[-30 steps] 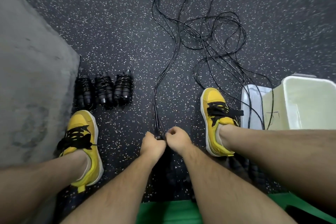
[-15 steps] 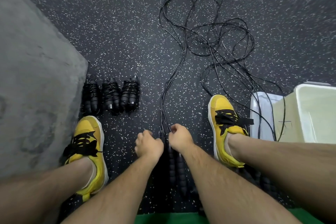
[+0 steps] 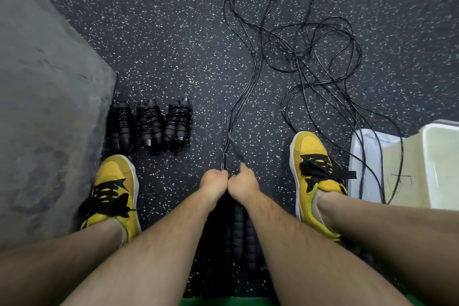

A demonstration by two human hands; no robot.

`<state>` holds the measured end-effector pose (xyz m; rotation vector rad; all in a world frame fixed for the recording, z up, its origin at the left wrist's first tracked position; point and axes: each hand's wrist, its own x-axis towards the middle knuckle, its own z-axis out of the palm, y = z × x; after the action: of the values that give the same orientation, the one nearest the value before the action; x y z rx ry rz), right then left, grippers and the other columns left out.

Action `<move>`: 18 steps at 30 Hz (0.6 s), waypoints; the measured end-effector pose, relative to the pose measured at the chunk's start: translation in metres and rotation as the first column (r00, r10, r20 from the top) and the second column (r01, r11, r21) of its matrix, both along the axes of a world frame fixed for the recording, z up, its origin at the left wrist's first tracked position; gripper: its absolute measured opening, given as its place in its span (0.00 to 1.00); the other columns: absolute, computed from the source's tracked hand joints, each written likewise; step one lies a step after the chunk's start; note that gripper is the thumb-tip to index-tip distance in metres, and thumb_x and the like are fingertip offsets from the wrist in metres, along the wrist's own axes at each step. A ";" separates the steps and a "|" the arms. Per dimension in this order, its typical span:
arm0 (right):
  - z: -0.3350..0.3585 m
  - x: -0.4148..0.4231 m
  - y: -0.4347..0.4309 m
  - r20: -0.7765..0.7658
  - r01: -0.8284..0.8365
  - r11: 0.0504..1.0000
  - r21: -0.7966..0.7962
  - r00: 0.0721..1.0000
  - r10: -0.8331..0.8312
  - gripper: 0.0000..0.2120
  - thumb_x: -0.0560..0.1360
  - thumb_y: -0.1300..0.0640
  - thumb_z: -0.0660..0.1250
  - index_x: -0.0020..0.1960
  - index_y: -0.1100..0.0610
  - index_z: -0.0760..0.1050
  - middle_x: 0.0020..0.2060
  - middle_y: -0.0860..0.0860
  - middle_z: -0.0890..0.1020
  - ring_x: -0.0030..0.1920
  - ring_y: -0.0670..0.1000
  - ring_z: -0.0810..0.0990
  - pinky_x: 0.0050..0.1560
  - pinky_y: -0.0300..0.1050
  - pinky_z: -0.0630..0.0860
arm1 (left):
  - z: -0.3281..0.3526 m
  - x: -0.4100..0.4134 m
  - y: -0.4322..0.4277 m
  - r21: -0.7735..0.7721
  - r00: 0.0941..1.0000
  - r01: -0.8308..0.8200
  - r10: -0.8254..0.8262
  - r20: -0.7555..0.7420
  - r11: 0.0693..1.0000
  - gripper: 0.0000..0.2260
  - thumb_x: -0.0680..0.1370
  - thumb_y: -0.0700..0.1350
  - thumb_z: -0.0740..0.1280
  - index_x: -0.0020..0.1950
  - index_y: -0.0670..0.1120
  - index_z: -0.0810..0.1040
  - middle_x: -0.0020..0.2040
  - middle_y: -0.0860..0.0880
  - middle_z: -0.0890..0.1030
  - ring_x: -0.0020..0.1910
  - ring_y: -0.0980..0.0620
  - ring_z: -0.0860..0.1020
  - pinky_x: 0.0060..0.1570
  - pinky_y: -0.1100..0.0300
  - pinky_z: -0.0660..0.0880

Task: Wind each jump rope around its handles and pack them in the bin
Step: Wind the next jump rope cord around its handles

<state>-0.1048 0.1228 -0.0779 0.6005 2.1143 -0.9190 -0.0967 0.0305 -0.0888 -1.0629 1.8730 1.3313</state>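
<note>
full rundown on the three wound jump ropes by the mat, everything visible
Three wound jump ropes lie side by side on the speckled floor, just right of the grey mat and ahead of the left shoe. Each is black, with thin glossy cord coiled around paired ribbed handles. No hand touches them.

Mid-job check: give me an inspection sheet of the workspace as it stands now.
Surface: dark speckled floor.
Job's things: three wound rope bundles in a row by the left shoe; loose ropes tangled ahead; handles lying under the forearms; bin at right.
Clutter: white lid beside the bin.
Grippers: left hand and right hand pinch rope strands, knuckles touching.
Cables: some loose strands cross the lid and bin.
Surroundings: grey mat at left; yellow shoes.
</note>
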 end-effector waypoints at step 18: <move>0.147 -0.030 -0.031 -0.107 0.388 0.773 -0.501 0.859 -0.501 0.08 0.83 0.58 0.56 0.53 0.60 0.73 0.32 0.53 0.75 0.22 0.48 0.70 0.29 0.45 0.71 | 0.156 0.032 -0.036 0.600 0.998 0.056 -0.032 -0.051 0.798 0.14 0.74 0.44 0.52 0.45 0.39 0.76 0.42 0.36 0.81 0.37 0.38 0.82 0.45 0.49 0.80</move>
<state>-0.1352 0.0916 0.0695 0.7866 1.8611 -1.7896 -0.0647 -0.0057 0.0673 -0.6517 1.3222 1.7623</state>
